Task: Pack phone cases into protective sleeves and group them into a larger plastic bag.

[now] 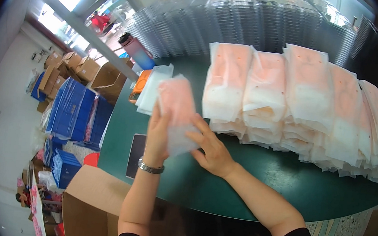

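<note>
Above the near left part of the green table, a frosted plastic bag (179, 100) with a pale pink, flat thing inside is held tilted. My left hand (158, 133), with a metal-banded watch at the wrist, grips the bag's left side. Against its right edge, the fingers of my right hand (215, 151) are bent, and they hold the bag from that side. Piles of similar pink-and-white bags (267, 87) lie in a row to the right of my hands. Just beyond the held bag is a small stack of whitish, flat sleeves (154, 88).
Stacked clear plastic trays (256, 20) line the table's far side. A pink-and-blue bottle (137, 51) and an orange object (141, 82) stand at the far left. A dark flat rectangle (135, 156) lies by my left wrist. Below the table's left edge is an open cardboard box (97, 187).
</note>
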Tool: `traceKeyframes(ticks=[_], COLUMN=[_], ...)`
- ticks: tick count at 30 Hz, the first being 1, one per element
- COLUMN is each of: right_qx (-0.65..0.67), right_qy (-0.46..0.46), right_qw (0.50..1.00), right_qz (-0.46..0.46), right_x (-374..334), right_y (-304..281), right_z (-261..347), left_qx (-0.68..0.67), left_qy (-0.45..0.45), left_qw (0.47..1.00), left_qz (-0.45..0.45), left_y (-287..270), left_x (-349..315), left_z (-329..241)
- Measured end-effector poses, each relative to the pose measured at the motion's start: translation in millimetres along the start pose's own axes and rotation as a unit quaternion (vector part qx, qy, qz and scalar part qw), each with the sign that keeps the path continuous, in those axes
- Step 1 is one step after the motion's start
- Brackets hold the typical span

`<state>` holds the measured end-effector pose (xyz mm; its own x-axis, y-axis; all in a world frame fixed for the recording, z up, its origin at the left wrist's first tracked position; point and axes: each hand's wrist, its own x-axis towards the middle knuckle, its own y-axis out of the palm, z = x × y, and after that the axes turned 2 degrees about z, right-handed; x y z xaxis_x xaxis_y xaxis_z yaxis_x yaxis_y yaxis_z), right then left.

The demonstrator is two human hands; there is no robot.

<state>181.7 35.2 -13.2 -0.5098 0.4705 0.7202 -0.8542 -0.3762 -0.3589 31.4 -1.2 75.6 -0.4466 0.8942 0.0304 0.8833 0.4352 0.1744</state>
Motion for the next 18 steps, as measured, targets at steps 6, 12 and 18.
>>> traceKeyframes(ticks=[6, 12, 18], right_qx=[0.067, 0.063, 0.044], right_qy=[0.195, 0.214, 0.189], right_qw=[0.975, 0.969, 0.976], right_qz=[0.081, 0.105, 0.102], right_x=[-7, -13, -17], right_y=[-3, 3, 6], right_z=[-7, -8, -16], left_qx=[-0.044, 0.099, 0.394], left_qy=[0.107, 0.095, 0.264], left_qw=[0.988, 0.964, 0.845], left_qz=[0.104, 0.228, 0.247], left_y=[49, 146, 170], left_x=[30, 82, 84], left_z=[-81, -34, -12])
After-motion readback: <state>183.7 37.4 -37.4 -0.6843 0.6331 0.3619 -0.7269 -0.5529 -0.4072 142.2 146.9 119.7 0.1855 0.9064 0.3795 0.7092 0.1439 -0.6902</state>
